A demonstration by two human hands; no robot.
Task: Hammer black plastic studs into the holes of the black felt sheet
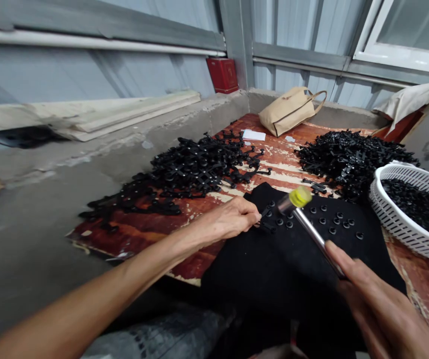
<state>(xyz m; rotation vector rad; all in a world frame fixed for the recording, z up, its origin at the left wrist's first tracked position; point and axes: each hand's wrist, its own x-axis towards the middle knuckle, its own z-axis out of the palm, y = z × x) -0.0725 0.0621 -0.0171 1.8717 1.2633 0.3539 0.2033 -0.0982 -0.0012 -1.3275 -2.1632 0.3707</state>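
My left hand [241, 215] pinches a small black part [266, 225] with thin arms, low over the black cloth [285, 269]. A hammer [314, 232] with a metal shaft and a yellow face is gripped in my right hand [371, 289]. Its head hangs just right of the black part, blurred and apparently above the cloth. Several small round black pieces [338, 221] lie spread over the cloth, under and to the right of the hammer head. My left fingertips partly hide the part they hold.
Black parts form a heap [199, 162] at the left and another pile [349, 154] at the back right. A white plastic basket [397, 217] with small black pieces stands at the right. Behind are a beige bag [287, 112], white paper [254, 135] and a red tin [222, 76].
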